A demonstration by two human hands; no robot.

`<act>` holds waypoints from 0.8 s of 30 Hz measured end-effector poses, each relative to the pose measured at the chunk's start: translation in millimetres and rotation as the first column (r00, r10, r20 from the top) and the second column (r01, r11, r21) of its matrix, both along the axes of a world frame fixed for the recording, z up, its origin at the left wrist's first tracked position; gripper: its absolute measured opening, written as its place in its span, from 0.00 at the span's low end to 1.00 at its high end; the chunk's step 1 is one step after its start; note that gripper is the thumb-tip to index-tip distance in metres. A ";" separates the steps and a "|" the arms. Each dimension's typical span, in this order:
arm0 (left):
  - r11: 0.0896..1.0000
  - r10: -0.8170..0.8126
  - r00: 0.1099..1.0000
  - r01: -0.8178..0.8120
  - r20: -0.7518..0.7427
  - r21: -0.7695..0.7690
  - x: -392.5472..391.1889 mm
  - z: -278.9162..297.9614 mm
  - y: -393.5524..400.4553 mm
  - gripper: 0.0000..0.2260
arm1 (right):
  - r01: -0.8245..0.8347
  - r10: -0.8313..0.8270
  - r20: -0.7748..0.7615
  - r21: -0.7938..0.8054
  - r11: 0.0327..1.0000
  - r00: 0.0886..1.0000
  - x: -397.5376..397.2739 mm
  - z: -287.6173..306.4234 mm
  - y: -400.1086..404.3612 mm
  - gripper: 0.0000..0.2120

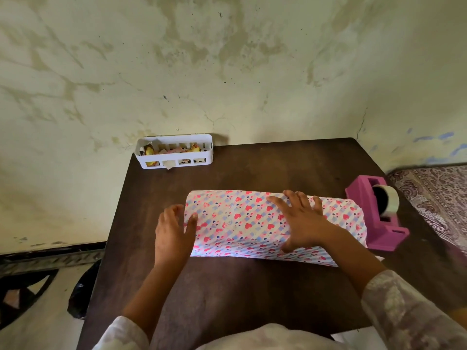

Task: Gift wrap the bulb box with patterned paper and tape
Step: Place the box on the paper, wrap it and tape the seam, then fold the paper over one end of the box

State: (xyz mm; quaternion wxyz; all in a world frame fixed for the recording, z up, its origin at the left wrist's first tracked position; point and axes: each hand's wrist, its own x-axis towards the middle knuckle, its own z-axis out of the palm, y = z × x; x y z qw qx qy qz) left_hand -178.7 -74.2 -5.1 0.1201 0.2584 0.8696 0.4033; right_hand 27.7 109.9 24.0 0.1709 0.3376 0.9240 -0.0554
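A: Setting: stained, cracked plaster wall [227,59]; dark brown desk [252,299] pushed into the corner; patterned rug [439,198] on the floor at 3 o'clock.

B: Item one?

A: Bulb box, fully hidden under patterned paper [240,218], at the desk's centre. The paper is white with pink and red hearts and pale blue stripes, folded over the top, and a loose flap trails toward 5 o'clock. The ends at 9 and 3 o'clock look unfolded.

B: Hands?

A: Left hand [173,233] at the 9 o'clock end, fingers curled round the paper's edge and thumb on top, gripping it. Right hand [300,221] lies flat on the parcel right of centre, fingers straight and spread, pressing the wrap down.

B: Step in hand?

A: By judgement, the long seam is being held closed; no tape shows on it. Next calls for one hand to keep pressure on the overlap while the other reaches for a strip.

B: Supplies?

A: Pink tape dispenser [376,213] with a clear roll, at 3 o'clock, just beside the parcel. White slotted basket [174,151] of scraps at 11 o'clock, against the wall.
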 end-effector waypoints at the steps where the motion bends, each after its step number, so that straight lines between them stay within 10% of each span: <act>1: 1.000 -0.018 0.991 0.020 -0.135 0.018 4.0 6.0 3.5 0.21 | -0.002 0.002 -0.010 -0.011 1.000 1.000 0.9 -0.9 0.1 0.55; 5: 0.910 -0.375 0.866 0.412 -0.332 0.045 35.5 38.6 34.2 0.30 | -0.023 0.022 -0.017 -0.075 0.997 1.000 14.6 -2.1 4.5 0.58; 12: 0.441 -0.893 0.408 0.712 -0.190 -0.547 78.0 31.5 106.4 0.49 | 0.087 -0.098 -0.069 -0.143 0.986 0.993 59.6 7.5 17.2 0.57; 24: 0.280 -0.927 0.376 0.698 0.004 -0.659 123.8 31.5 161.1 0.55 | 0.263 -0.392 -0.446 -0.324 0.909 0.805 119.8 -2.0 45.1 0.48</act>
